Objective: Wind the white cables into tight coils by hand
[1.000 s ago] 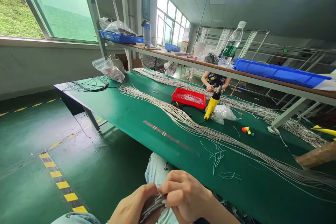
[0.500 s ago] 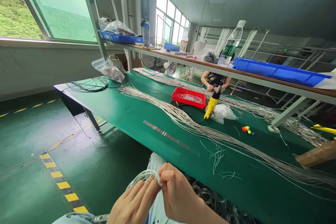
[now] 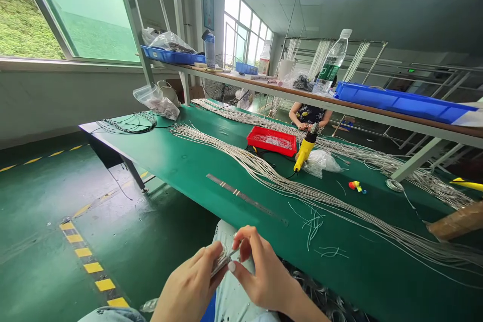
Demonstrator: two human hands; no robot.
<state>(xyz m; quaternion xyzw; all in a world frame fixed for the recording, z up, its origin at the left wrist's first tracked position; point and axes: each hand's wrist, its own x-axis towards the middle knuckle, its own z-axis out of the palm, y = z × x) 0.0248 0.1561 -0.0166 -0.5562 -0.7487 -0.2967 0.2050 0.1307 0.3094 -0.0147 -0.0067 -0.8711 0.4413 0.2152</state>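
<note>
My left hand (image 3: pixel 190 279) is closed around a small coil of thin pale cable (image 3: pixel 221 260), held above my lap in the head view. Most of the coil is hidden by its fingers. My right hand (image 3: pixel 260 271) is close against the coil's right side, with index finger and thumb curled around a short grey-white cable end. That end is small and partly covered by the fingertips. Beyond my hands, a metal ruler (image 3: pixel 247 200) lies on the green table (image 3: pixel 181 171), and a long bundle of pale cables (image 3: pixel 260 166) stretches across it.
A red tray (image 3: pixel 271 141) with pale strands stands beside a yellow heat gun (image 3: pixel 305 153). Cut cable pieces (image 3: pixel 313 226) are scattered near the front edge. Above runs a shelf with blue trays (image 3: pixel 400 103) and bottles (image 3: pixel 334 63). Across the table, a person (image 3: pixel 311 114) works with both hands.
My left hand has turned, so the coil shows less. My right fingers have opened from a tight pinch to a looser curl near the coil's end.
</note>
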